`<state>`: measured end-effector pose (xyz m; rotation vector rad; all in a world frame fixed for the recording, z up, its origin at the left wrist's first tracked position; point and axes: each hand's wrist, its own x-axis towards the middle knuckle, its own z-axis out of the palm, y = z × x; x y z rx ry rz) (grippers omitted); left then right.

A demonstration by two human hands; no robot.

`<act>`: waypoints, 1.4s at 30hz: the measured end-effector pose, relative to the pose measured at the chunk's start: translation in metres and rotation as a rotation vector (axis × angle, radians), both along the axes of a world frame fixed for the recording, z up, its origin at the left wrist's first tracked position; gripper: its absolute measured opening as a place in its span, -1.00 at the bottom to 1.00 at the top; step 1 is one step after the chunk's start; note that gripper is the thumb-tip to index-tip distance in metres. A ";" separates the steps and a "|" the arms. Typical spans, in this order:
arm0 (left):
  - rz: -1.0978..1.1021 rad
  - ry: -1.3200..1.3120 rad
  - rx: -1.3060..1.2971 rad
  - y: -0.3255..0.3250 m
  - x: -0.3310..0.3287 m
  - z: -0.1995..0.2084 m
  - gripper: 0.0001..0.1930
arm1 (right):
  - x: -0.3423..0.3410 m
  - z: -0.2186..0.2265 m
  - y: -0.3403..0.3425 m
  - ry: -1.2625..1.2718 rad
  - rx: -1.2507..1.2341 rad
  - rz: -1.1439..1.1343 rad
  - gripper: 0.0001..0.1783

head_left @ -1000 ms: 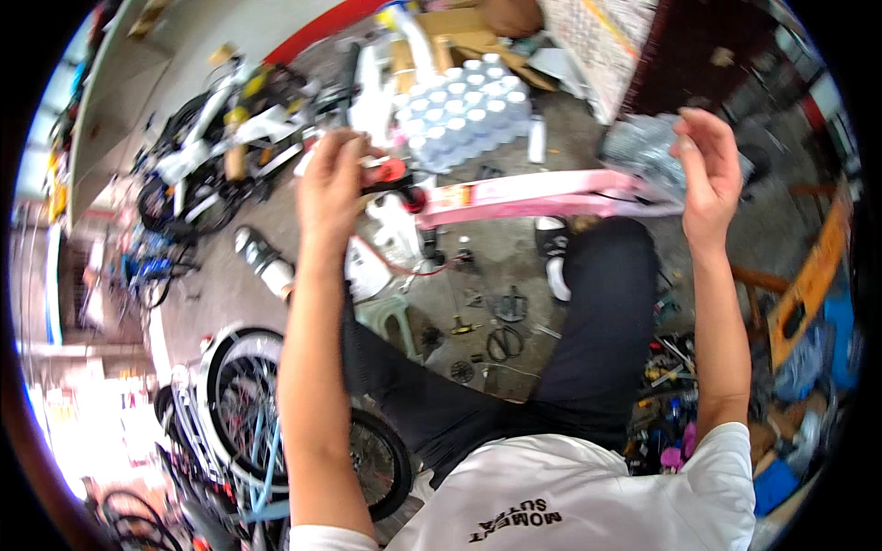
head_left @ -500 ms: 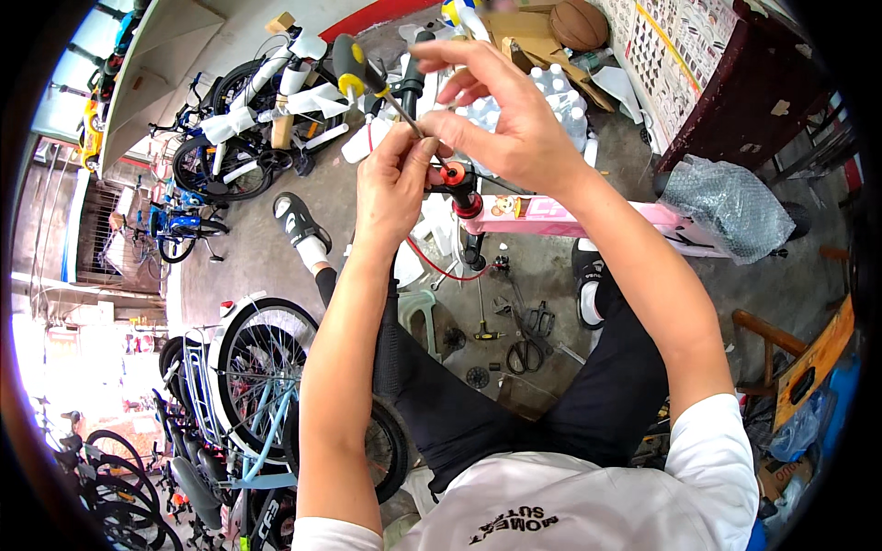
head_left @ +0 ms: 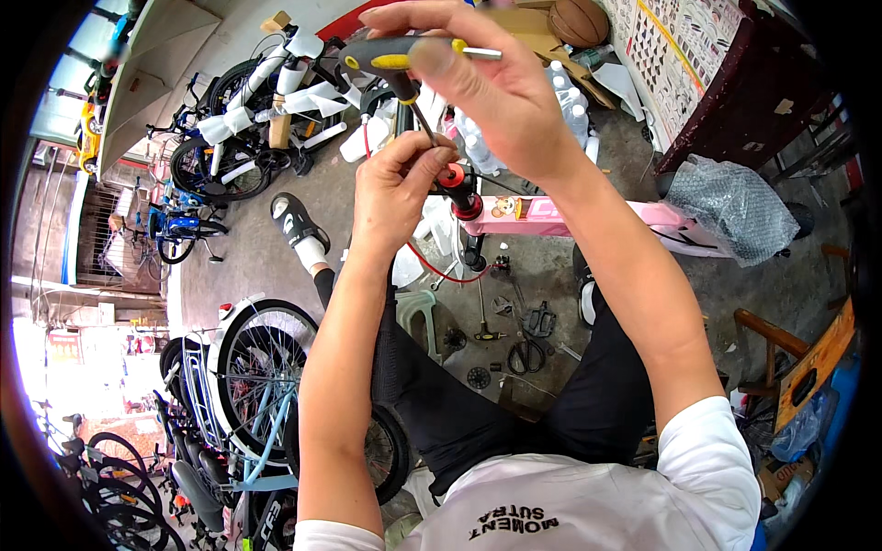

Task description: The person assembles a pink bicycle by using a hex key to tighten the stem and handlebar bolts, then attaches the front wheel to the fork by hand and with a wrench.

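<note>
Round swings the T-handle tool (head_left: 381, 55): half a second ago its grip stood up at a slant, and now it lies nearly level, with the right hand (head_left: 505, 106) up against it. That thumb crosses the dark grey, yellow-trimmed grip while the fingers stretch past it; whether they clamp it, I can't tell. One silver stub pokes from the grip's end, and one slim metal shaft drops below. Down there the left hand (head_left: 400, 188) holds its place, thumb and fingers pinched together on the shaft's lower end.

Just beside those fingertips sits one round red cap (head_left: 451, 174), smooth and glossy, above the black-and-red front end of one pink frame (head_left: 661, 217). Its tube runs beneath the right forearm to one crinkled, see-through sheet of bubble wrap (head_left: 730, 211). One thin red cable (head_left: 436, 270) curves below.

On the rough grey concrete floor (head_left: 248, 262), count them off: one yellow-and-black T-shaped tool (head_left: 487, 334), one pair of scissors (head_left: 525, 356) with looped black handles, one toothy black pedal (head_left: 539, 320), one flat round disc (head_left: 479, 377). Further off, one pebbly brown basketball (head_left: 579, 23).
</note>
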<state>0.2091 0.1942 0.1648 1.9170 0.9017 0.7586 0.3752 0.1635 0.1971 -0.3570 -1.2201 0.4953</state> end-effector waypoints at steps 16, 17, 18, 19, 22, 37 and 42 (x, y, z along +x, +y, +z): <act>-0.007 -0.026 -0.033 0.000 -0.001 0.001 -0.88 | -0.025 -0.004 -0.003 0.322 -0.093 0.141 -0.36; -0.008 -0.025 -0.032 0.001 -0.001 0.000 -0.88 | -0.026 -0.003 -0.002 0.329 -0.108 0.141 -0.35; -0.003 -0.025 -0.025 0.001 -0.001 -0.001 -0.88 | -0.026 -0.003 -0.002 0.331 -0.108 0.140 -0.35; 0.002 -0.026 -0.017 0.001 -0.001 -0.002 -0.88 | -0.026 -0.004 -0.001 0.305 -0.105 0.104 -0.35; 0.022 -0.088 -0.005 0.003 -0.002 -0.009 -0.89 | -0.036 0.001 -0.004 0.329 -0.124 0.079 -0.33; -0.086 0.585 0.653 0.006 -0.017 -0.018 -0.55 | -0.035 0.033 0.003 0.507 -0.526 0.279 -0.43; -0.174 0.498 0.660 0.014 -0.020 -0.021 -0.72 | -0.047 0.034 0.000 0.661 -0.387 0.254 -0.40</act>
